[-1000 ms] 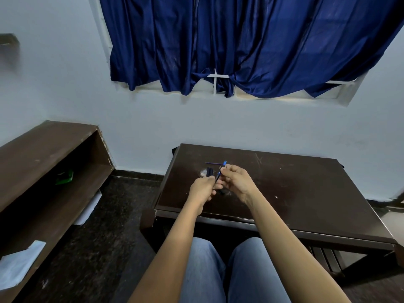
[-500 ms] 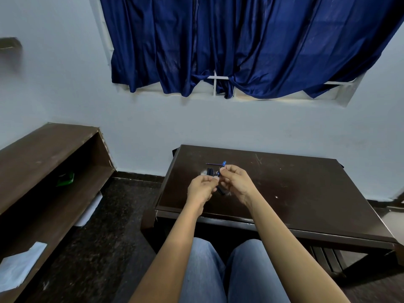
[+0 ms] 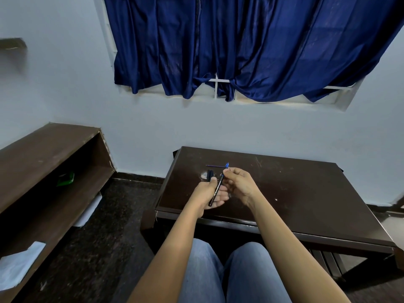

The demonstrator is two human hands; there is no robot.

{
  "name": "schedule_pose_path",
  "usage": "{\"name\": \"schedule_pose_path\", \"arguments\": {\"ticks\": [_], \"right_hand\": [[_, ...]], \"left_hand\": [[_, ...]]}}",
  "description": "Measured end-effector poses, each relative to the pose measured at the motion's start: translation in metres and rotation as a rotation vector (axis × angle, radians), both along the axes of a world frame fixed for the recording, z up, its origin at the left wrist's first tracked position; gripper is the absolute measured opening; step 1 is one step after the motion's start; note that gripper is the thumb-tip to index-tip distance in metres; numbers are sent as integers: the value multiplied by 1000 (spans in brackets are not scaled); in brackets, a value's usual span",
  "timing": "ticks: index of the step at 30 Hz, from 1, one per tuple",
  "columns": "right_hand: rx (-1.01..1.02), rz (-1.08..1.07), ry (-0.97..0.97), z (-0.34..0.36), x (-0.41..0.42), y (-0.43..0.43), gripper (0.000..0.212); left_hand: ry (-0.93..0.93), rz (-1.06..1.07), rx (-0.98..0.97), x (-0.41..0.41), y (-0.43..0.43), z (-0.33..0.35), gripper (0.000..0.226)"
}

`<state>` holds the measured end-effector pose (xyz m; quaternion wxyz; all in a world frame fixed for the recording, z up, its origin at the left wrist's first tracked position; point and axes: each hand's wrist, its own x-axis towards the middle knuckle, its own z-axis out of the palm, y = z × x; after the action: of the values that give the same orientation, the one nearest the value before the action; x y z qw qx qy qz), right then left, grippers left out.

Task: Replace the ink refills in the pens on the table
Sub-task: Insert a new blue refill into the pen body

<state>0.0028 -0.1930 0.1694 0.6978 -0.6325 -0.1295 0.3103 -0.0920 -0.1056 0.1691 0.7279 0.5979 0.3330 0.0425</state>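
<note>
Two hands meet over the desk's (image 3: 306, 193) near-left part. My left hand (image 3: 208, 194) cradles the black pen barrel (image 3: 216, 190); my right hand (image 3: 239, 184) pinches its upper end, seemingly the blue tip. A spare refill (image 3: 215, 166) lies behind. I judge I'm seating the refill; next, close the barrel squarely.

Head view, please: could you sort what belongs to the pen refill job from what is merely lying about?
Job:
- black pen barrel, held by left hand and right hand
- loose blue refill on the table
- dark cap

Lying about:
- green item on the shelf
- white paper
- blue curtain
</note>
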Motion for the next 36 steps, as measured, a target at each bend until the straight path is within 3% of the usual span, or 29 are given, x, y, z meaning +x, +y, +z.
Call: {"name": "schedule_pose_path", "arguments": {"ticks": [2,6,11,17,23,27,31,36], "right_hand": [[10,7,-2,2,1,1,14],[16,38,-24,5,1,2,16],[69,40,5,12,-4,3,18],[136,165,192,10,6,-4,23],[62,130,154,10,9,-8,7],[129,195,229,4,15,-10,21],[71,156,186,3,9,-9,10],[106,197,244,-3,12,-10,20]], "left_hand": [[-1,-9,44,-1,0,3,47],[-56,31,119,-4,3,6,21],[-26,-49,96,-3,-1,17,36],[-69,-45,74,-6,-2,15,28],[-64,-52,87,-7,-9,11,32],[-70,-52,91,-8,-11,10,28],[-61,-55,99,-10,-13,9,28],[-59,-52,91,-11,-13,6,28]]}}
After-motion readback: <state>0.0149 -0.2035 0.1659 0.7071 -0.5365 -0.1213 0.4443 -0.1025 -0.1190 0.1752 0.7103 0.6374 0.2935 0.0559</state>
